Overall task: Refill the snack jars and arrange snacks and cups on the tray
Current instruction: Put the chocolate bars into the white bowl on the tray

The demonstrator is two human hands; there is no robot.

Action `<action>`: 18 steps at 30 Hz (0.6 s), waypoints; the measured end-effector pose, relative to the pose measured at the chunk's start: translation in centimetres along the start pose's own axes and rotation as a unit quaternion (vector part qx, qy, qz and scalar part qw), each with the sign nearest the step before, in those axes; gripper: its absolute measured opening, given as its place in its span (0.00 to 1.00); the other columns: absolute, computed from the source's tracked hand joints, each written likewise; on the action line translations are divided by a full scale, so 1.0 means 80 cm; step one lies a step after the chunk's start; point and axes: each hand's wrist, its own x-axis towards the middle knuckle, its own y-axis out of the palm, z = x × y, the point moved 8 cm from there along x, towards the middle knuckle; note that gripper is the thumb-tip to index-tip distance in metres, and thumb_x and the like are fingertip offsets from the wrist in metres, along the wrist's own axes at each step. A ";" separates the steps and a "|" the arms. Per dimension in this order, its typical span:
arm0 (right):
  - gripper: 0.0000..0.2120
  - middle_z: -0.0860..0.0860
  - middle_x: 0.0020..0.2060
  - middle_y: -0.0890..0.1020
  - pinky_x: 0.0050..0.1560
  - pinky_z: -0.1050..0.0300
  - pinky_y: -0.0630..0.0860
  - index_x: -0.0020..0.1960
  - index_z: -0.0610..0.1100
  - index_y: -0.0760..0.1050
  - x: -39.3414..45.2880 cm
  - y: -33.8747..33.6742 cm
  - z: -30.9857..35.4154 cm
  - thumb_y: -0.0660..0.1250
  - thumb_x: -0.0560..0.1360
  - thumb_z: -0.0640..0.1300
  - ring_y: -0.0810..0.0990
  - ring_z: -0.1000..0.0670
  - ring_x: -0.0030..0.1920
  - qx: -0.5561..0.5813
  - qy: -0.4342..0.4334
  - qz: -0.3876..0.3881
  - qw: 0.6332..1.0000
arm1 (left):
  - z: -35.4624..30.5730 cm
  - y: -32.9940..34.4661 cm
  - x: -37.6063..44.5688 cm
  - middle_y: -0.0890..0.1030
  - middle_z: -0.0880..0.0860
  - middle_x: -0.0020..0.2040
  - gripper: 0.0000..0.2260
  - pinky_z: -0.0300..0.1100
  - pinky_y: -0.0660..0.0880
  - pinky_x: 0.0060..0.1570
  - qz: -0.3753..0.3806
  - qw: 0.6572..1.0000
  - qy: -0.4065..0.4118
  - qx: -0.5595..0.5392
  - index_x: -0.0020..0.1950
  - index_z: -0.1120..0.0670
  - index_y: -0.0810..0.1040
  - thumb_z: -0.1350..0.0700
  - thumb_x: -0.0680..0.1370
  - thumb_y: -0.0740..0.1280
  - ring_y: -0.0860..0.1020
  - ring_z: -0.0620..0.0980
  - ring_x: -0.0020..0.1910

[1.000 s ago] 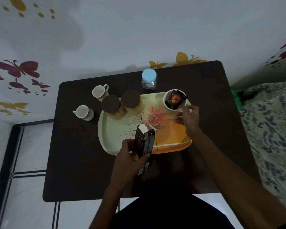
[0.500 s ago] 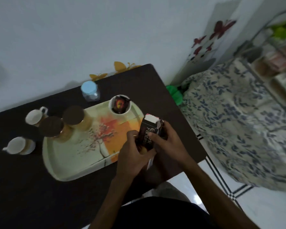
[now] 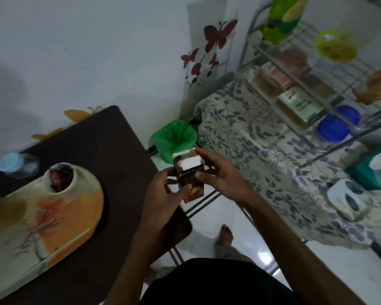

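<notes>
Holding the box (image 3: 190, 172) mid-frame, our left hand (image 3: 163, 190) and right hand (image 3: 218, 175) pinch its sides; it looks light and crushable.

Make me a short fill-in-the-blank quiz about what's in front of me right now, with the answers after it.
1. Both hands hold a dark snack ____.
2. The bin past the table's corner has a ____ liner.
3. The white cup with a wrapped snack stands on the ____.
4. The jar behind the cup has a light ____ lid.

Answers: box; green; tray; blue
</notes>
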 end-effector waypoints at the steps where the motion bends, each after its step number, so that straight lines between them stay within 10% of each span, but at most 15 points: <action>1: 0.27 0.48 0.65 0.77 0.62 0.57 0.75 0.70 0.53 0.68 0.003 -0.017 -0.001 0.71 0.75 0.37 0.76 0.53 0.65 0.004 -0.006 -0.001 1.000 | -0.009 0.016 0.008 0.81 0.42 0.54 0.18 0.28 0.73 0.46 -0.006 1.000 0.000 -0.005 0.57 0.42 0.77 0.56 0.72 0.77 0.78 0.34 0.52; 5: 0.27 0.50 0.62 0.78 0.58 0.63 0.76 0.70 0.48 0.69 0.029 -0.080 -0.010 0.70 0.75 0.32 0.77 0.55 0.62 0.017 -0.007 -0.002 1.000 | -0.039 0.064 0.045 0.80 0.44 0.58 0.20 0.41 0.81 0.51 -0.034 0.999 0.029 -0.011 0.64 0.49 0.78 0.59 0.74 0.76 0.79 0.43 0.59; 13: 0.27 0.46 0.61 0.79 0.58 0.56 0.78 0.69 0.43 0.71 0.121 -0.129 -0.013 0.72 0.72 0.32 0.79 0.50 0.59 0.010 -0.018 0.030 0.999 | -0.078 0.081 0.120 0.77 0.41 0.56 0.22 0.24 0.70 0.52 -0.095 0.991 0.079 0.046 0.64 0.45 0.77 0.63 0.74 0.74 0.78 0.46 0.58; 18: 0.25 0.49 0.61 0.79 0.61 0.48 0.78 0.67 0.46 0.72 0.190 -0.125 -0.012 0.74 0.72 0.35 0.78 0.51 0.61 -0.016 -0.023 0.055 0.998 | -0.066 0.081 0.176 0.81 0.43 0.57 0.20 0.38 0.77 0.57 -0.117 0.992 0.040 0.011 0.64 0.42 0.77 0.48 0.72 0.69 0.80 0.43 0.57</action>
